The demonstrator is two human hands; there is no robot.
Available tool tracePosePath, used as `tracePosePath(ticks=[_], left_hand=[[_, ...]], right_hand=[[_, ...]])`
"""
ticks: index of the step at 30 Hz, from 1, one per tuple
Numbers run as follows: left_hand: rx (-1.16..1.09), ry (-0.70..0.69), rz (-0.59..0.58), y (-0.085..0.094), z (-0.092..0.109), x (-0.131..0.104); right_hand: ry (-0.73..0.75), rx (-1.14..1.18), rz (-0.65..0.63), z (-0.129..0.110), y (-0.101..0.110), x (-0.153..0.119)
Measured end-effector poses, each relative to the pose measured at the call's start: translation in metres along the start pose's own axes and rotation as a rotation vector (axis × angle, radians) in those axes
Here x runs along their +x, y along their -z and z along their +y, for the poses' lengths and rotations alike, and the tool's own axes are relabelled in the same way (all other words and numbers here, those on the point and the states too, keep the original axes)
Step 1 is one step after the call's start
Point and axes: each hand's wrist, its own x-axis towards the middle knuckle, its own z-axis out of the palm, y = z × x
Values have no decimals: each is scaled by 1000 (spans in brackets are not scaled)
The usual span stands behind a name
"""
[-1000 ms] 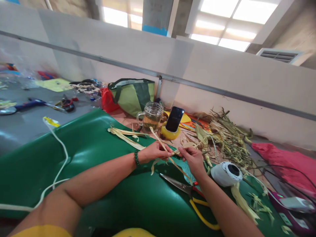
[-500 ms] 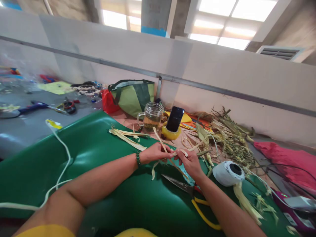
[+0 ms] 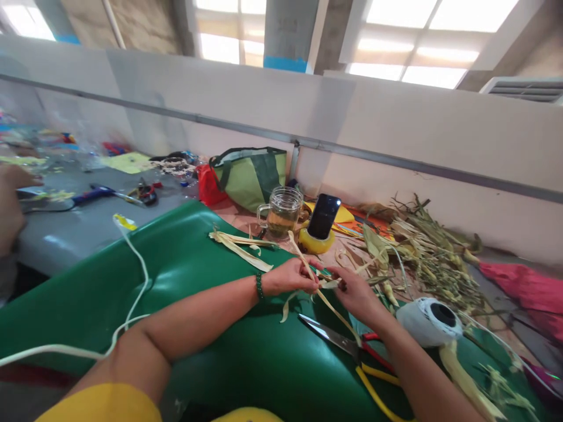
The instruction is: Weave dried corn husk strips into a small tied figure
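Note:
Pale dried husk strips cross between my two hands above the green mat. My left hand, with a green bead bracelet at the wrist, is closed on the strips. Close beside it on the right, my right hand has its fingers bent at the strips' other side; its fingertips are partly hidden, and whether they grip is unclear. Scissors with red and yellow handles lie just below the hands, partly under my right forearm. More husk strips rest on the mat at the upper left.
A glass mug, a phone on a yellow holder and a green bag stand behind. To the right are a white string spool, a husk pile and pink cloth. Another person's arm shows at far left.
The view has shifted, so things appear farther right. My right hand's fingers have moved slightly apart from my left hand. Another person's arm has come into view at the left.

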Motion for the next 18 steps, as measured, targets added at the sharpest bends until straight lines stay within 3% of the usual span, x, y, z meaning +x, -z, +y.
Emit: tracePosePath(ticks=[2,5,9,14,18], left_hand=[[-5,0,-5,0,-4,1],[14,13,-16,0,-7,2],[58,38,-92,0,-6,0],[193,44,-171,-1,1,-5],[148,18,-200,-3,3,-9]], right_hand=[[58,19,32,-6,-3,-2],[114,56,-76,-16,-9,-6],[156,-81,-101,-15,-14,-6],[60,-79,24,0,-8,3],[-23,134,-27,8,-6,9]])
